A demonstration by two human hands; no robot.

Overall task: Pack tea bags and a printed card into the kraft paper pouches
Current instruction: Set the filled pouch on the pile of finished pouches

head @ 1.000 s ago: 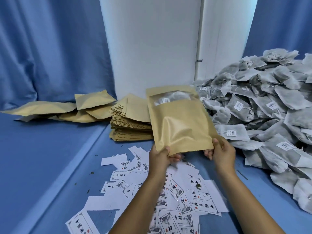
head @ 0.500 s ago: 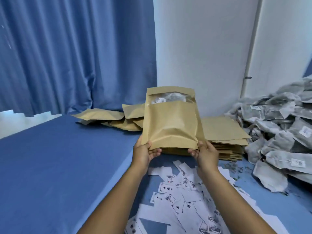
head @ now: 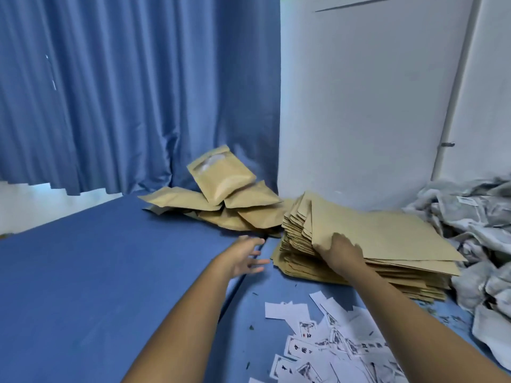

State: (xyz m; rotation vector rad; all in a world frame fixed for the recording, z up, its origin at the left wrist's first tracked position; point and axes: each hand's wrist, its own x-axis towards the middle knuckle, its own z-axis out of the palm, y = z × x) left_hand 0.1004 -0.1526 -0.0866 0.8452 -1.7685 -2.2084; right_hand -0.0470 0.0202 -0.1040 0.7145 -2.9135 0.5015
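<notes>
1. The right hand [head: 341,251] lies on the near left corner of the stack of empty kraft pouches [head: 373,244]; its grip looks to be closing on the top pouch [head: 381,230], though the fingers are hidden under the hand, so whether it truly pinches the corner I cannot tell
2. The top pouch runs away from that grip to the right and slightly back, its long axis pointing toward the heap of tea bags [head: 470,217]; a lift, I judge, has to peel it up from this corner
3. The left hand [head: 244,258] hovers over the blue surface [head: 83,272] just left of the stack, its grip released, fingers spread and holding nothing; the right hand is plainly the nearer one to the stack
4. The filled pouch [head: 221,178] sits tilted on top of the pile of packed pouches [head: 210,205] by the curtain [head: 124,92], beyond the left hand and apart from it
5. Count: about six packed pouches show in that pile, the tilted one included; the empty stack holds dozens, too many to count
6. The printed cards [head: 331,344] lie scattered near the right forearm, well over a dozen; the tea bags at the right edge are blurred and too many to count
</notes>
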